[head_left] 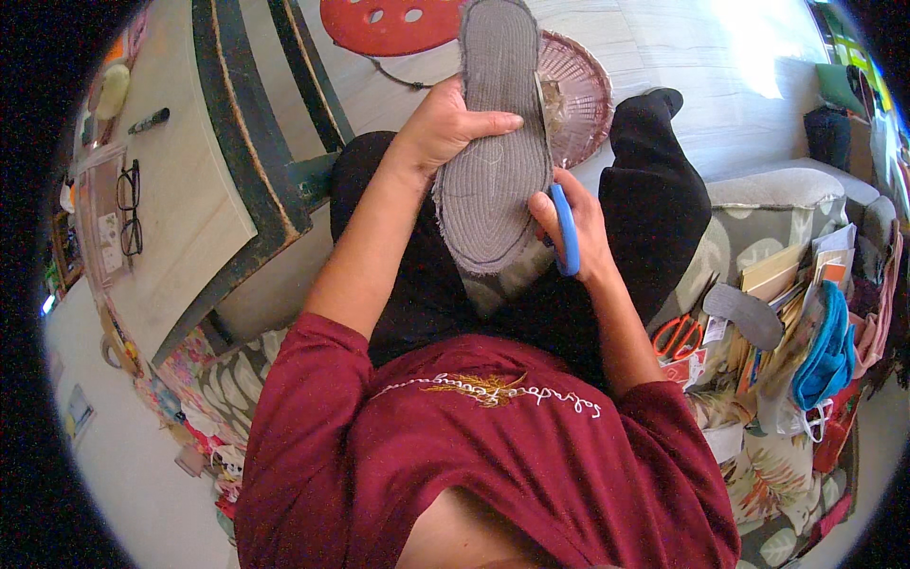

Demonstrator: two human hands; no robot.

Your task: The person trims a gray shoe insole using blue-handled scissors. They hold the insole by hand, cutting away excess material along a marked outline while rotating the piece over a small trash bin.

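A grey ribbed shoe sole (491, 185) with frayed edges and a faint outline drawn on it is held up above my lap. My left hand (453, 125) grips its left side, thumb lying across the ribbed face and fingers hidden behind. At the sole's right edge, my right hand (580, 220) is closed around scissors with blue handles (566, 230). Part of a blade runs upward along the sole's right edge; the rest is hidden by the sole and my hand.
Beyond the sole stand a pinkish basket (592, 90) with scraps and a red stool (398, 24). Glasses (130, 207) and a marker (150, 120) lie on the left table (204, 275). On the sofa at right are orange-handled scissors (678, 337), another grey sole (744, 316), papers and blue cloth (823, 351).
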